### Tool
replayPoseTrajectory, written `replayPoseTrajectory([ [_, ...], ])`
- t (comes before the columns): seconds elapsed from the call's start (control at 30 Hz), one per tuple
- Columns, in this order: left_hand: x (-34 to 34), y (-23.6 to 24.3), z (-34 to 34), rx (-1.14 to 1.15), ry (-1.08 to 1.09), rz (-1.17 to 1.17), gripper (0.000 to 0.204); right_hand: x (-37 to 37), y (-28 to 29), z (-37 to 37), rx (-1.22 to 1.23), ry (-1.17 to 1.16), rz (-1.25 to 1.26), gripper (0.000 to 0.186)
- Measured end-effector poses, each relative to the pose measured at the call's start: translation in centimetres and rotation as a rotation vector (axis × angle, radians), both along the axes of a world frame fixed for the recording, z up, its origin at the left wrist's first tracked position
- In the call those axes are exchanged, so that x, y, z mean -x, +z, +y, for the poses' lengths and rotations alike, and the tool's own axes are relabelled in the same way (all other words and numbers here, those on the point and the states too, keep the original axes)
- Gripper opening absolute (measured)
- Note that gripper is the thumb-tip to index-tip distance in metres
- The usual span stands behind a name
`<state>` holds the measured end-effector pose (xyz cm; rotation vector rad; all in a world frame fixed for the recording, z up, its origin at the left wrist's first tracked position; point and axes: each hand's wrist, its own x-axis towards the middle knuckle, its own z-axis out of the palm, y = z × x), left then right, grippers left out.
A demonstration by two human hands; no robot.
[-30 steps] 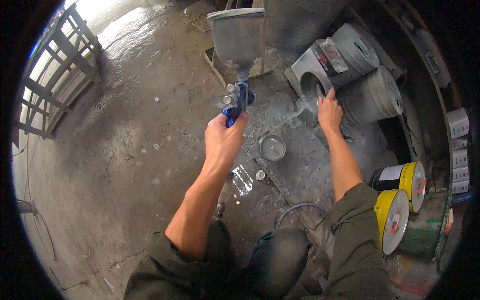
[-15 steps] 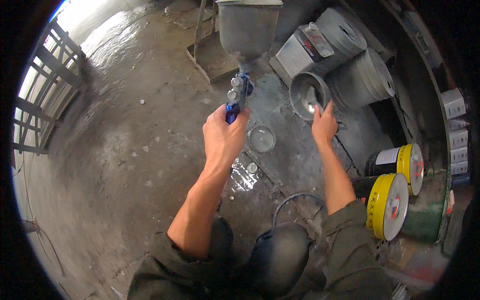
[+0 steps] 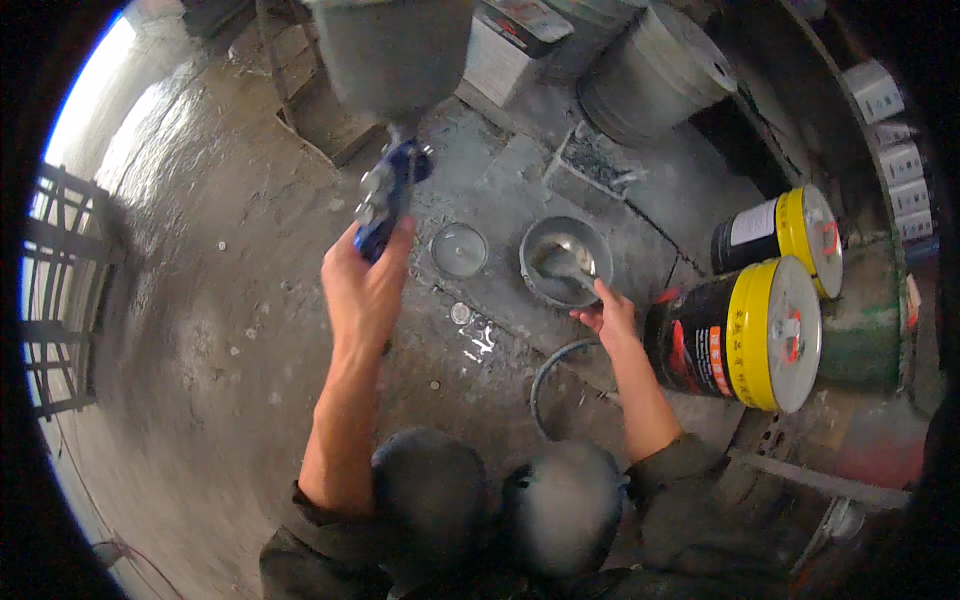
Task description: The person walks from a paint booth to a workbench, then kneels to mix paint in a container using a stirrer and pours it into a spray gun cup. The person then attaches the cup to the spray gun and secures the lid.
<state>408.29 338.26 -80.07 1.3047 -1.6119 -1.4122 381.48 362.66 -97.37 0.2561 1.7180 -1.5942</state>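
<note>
A spray gun (image 3: 388, 195) with a blue body and silver knobs is in my left hand (image 3: 370, 275), fingers wrapped round its grip. A large grey cup (image 3: 392, 55) sits on top of the gun; the frame cuts off its upper part. My right hand (image 3: 612, 318) is closed at the near right rim of a round grey bowl (image 3: 530, 275). Inside the bowl rests a spoon-like metal tool (image 3: 570, 262), its handle under my right fingers at the rim. Left of the bowl, on the floor, lies a round lid or shallow dish (image 3: 459, 250).
Two black pails with yellow bands (image 3: 750, 335) lie tipped on the right. Grey buckets (image 3: 655, 75) and a white box-shaped can (image 3: 505, 60) are at the back. A hose (image 3: 540, 390) curves near my knees. A small round cap (image 3: 460, 313) lies by a wet patch.
My right hand has brought the bowl nearer to me, away from the grey buckets, uncovering a block on the floor there. The view has shifted. My left hand still holds the spray gun.
</note>
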Motion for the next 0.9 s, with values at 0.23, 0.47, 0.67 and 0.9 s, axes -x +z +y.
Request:
replayPoseTrajectory([
  [0.23, -9.3, -9.2, 4.6, 0.014, -0.185, -0.191, 0.027, 1.1, -1.1, 0.7, 0.073, 0.099, -0.044, 0.043],
  [0.47, -15.5, -15.3, 12.2, -0.116, -0.36, -0.367, 0.023, 0.8, -2.7, -0.4, 0.103, 0.033, -0.102, 0.039],
  [0.67, -16.2, -19.4, 15.6, -0.321, -0.231, -0.111, 0.026, 3.1, -2.5, -1.5, 0.117, 0.086, 0.068, 0.05],
  [0.9, -17.5, -22.2, 14.8, -0.263, -0.287, -0.174, 0.029, -3.1, 1.8, 8.3, 0.011, 0.286, 0.376, 0.032],
])
